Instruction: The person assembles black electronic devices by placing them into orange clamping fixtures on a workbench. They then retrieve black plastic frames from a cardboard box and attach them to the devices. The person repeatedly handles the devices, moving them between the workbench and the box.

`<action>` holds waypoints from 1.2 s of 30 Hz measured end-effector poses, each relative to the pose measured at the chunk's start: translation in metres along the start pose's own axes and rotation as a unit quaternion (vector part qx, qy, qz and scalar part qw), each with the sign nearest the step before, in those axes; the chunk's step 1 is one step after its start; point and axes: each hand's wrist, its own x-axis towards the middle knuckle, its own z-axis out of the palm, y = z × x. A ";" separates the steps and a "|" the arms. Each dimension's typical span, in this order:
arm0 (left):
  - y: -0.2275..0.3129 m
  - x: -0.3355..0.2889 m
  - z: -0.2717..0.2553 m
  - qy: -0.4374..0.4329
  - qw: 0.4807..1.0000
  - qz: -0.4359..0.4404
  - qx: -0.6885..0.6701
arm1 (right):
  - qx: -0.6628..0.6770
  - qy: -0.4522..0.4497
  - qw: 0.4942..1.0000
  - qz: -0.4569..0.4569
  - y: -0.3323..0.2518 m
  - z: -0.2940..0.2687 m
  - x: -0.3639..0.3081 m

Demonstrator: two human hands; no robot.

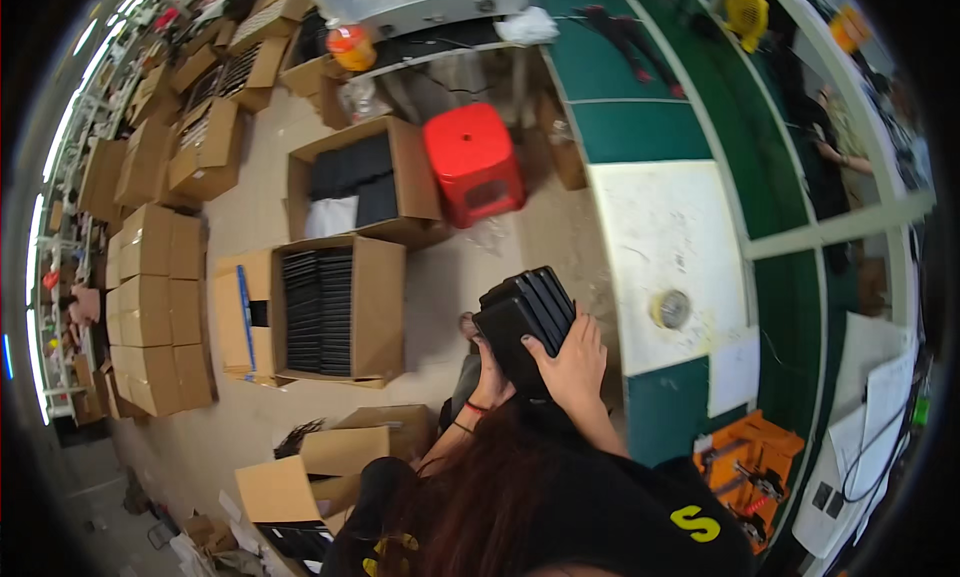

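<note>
Between my two hands is a stack of several flat black cases [524,322], held in front of my body and slightly tilted. My left hand [489,379] grips its near left side, with the fingers partly hidden beneath. My right hand [574,365] closes on the right side, its thumb lying over the top face. To the left, an open cardboard box [380,312] holds rows of similar thin black pieces standing on edge. Behind it, another open box [412,167] contains black pieces and something white.
A red plastic stool [470,162] stands ahead. Along my right runs a green workbench [640,132] with a white board [655,247] and a roll of tape [670,309] on it. An orange fixture [745,467] sits near right. Stacked cartons [150,307] line the left.
</note>
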 end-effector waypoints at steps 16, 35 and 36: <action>0.388 0.237 -0.292 0.182 0.982 -0.039 0.019 | 0.167 -0.108 0.979 -0.050 -0.339 0.310 0.264; 0.438 0.383 -0.607 0.240 0.916 -0.320 0.019 | 0.218 -0.124 0.962 0.109 -0.430 0.603 0.331; 0.444 0.384 -0.611 0.243 0.915 -0.322 0.033 | 0.249 -0.112 0.954 0.126 -0.426 0.611 0.324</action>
